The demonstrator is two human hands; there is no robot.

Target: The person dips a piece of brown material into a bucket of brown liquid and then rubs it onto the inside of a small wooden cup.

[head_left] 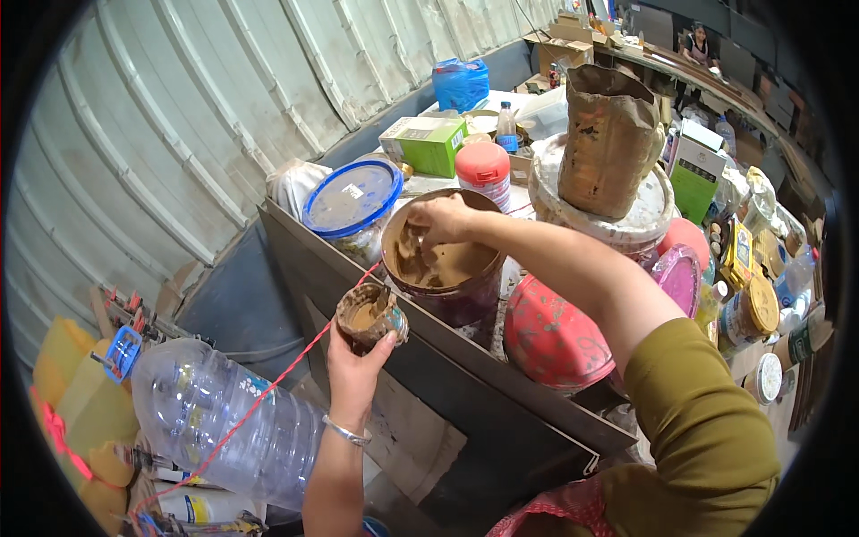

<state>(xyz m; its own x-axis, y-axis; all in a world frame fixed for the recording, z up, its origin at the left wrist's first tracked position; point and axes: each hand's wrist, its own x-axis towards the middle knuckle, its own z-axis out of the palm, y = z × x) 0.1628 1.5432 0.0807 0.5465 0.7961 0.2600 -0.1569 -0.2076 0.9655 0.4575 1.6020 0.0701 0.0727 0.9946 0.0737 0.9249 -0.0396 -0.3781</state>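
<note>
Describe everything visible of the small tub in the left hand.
The small tub is round and open-topped, its material unclear under brown crust, with bluish patches on its side. Brown paste lies inside; something dark, unclear, shows at the rim. The left hand grips it, thumb on the near side, in front of the large bucket.

Open air over near edge of worktop and front rim of bucket, between cup in left hand and right forearm; blue-lidded tub blocks left, red bowl right, red-capped jar behind, red cord passes beside cup.
</note>
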